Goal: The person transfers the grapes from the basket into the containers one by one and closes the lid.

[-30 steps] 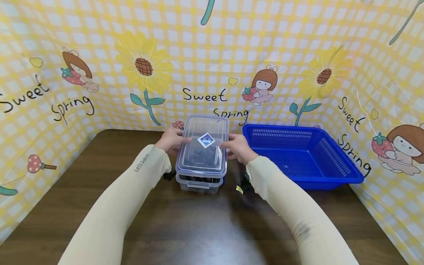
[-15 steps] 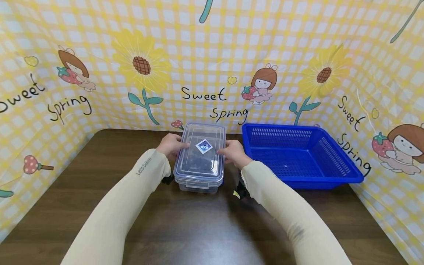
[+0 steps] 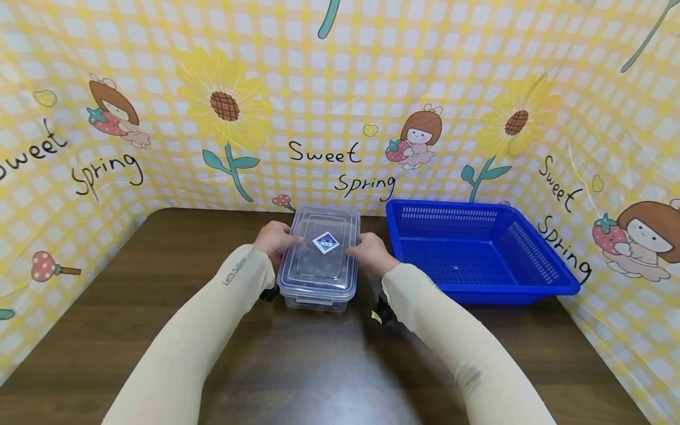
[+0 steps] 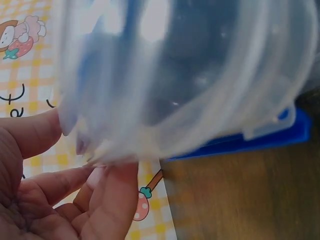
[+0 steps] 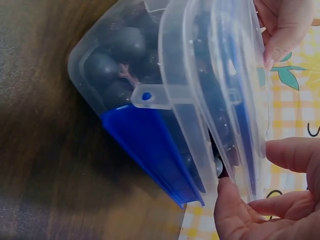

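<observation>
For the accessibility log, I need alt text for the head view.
Two hands, left hand and right hand, hold the clear lid on a plastic box of dark round fruit on a brown table. A blue basket stands at the right.

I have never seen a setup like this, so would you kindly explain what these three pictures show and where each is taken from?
No machine here: a person in cream sleeves works with bare hands. The wide picture comes from a camera on the head; the two close-ups come from cameras on each wrist. On the brown table stand a clear box of dark round fruit and an empty blue basket. The left hand and right hand hold the clear lid by its long sides, resting on the box. The right wrist view shows it not fully seated.
</observation>
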`<state>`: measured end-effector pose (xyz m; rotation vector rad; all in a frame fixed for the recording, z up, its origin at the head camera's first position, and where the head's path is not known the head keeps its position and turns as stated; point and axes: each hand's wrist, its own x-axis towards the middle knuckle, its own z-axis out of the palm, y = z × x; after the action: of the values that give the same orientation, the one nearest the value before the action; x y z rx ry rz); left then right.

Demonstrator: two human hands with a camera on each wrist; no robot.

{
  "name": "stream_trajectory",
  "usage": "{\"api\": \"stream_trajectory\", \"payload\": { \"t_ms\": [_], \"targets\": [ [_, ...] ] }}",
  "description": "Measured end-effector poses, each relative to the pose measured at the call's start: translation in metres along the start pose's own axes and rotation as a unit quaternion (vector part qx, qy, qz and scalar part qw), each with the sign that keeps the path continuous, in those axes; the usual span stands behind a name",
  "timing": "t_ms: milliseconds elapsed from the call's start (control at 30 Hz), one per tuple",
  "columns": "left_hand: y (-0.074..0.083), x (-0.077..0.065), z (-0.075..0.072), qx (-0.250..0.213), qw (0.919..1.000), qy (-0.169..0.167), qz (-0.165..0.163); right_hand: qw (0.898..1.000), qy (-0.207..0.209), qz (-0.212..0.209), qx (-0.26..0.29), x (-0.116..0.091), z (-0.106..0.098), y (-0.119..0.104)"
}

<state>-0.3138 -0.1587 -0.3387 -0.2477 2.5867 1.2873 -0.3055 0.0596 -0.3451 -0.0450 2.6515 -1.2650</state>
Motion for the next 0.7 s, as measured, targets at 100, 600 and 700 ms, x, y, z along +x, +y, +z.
{"api": "stream_trajectory", "payload": {
  "t_ms": [100, 600, 700],
  "targets": [
    [0.0006, 0.0015, 0.0027, 0.019, 0.9998, 0.004, 0.001, 1.0, -0.002, -0.008, -0.026, 0.0001, 0.0005, 0.0027],
    [0.0026, 0.0026, 0.0052, 0.093, 0.9952, 0.022, 0.018, 0.997, 0.005, -0.043, -0.071, 0.0033, 0.0058, 0.0102],
    [0.0014, 0.0026, 0.005, 0.104, 0.994, 0.025, 0.024, 0.996, 0.007, -0.048, -0.079, 0.0036, 0.0071, 0.0103]
  ]
}}
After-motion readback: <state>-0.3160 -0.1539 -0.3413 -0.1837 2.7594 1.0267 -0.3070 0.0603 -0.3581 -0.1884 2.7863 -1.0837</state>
